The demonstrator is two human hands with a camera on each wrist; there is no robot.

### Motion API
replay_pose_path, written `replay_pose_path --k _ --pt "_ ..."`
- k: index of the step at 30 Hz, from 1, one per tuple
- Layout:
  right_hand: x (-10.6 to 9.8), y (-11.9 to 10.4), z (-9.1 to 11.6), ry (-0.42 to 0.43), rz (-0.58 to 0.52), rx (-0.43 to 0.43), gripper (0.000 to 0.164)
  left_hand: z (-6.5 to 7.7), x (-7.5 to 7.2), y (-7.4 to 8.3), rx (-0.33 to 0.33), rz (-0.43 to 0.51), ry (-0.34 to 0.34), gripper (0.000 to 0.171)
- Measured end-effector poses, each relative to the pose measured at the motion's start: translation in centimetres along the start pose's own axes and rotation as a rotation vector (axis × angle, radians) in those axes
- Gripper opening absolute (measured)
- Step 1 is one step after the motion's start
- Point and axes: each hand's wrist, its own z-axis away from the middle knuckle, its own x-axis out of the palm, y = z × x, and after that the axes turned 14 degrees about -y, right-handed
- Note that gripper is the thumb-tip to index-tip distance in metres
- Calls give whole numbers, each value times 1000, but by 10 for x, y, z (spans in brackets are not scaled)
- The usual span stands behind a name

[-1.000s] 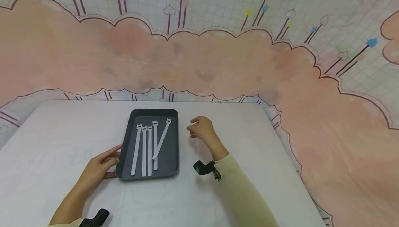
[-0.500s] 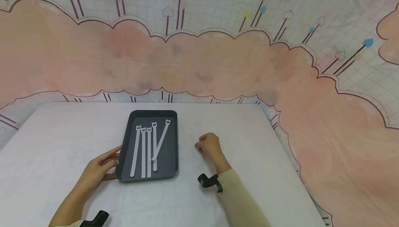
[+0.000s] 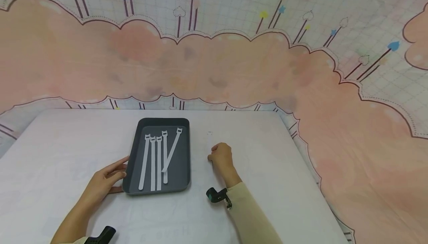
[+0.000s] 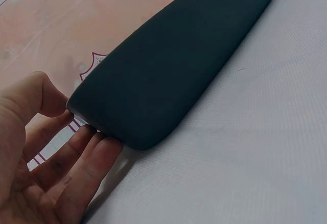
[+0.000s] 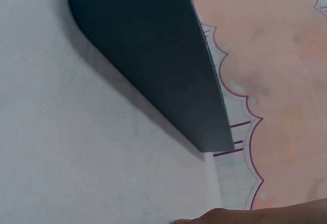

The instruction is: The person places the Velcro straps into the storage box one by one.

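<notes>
A dark grey rectangular tray [image 3: 182,177] lies on the white table, with several white hook-and-loop cable ties [image 3: 144,162] in it. They have slotted heads at the far end; the rightmost one slants across its neighbour. My left hand [image 3: 100,184] touches the tray's left side with relaxed fingertips; the left wrist view has its fingers [image 4: 97,168] against the tray's outer wall [image 4: 168,60]. Right of the tray, my right hand [image 3: 222,162] is low over the table with curled fingers. Another white tie [image 3: 209,135] lies under it, barely showing; I cannot tell whether the fingertips pinch it.
The white tabletop [image 3: 274,184] stretches around the tray, its far edge meeting a backdrop [image 3: 217,69] printed with peach clouds. Black wrist cameras [image 3: 215,195] are worn on both forearms. In the right wrist view, the tray's side [image 5: 148,55] stands beside the hand.
My right hand has come down nearer me and slightly right from beside the tray's upper part, uncovering the loose tie's head. The left hand and tray stay where they were.
</notes>
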Motion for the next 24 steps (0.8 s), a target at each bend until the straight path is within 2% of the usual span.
replay_pose_path --k 8,16,24 --pt "4 -1 -4 -8 6 -2 22 0 0 0 12 8 1 59" --pt "-2 2 -4 -35 -15 -51 21 0 1 0 10 17 1 59" --pt "-18 10 -9 -210 -252 6 28 -1 1 -1 21 22 5 58"
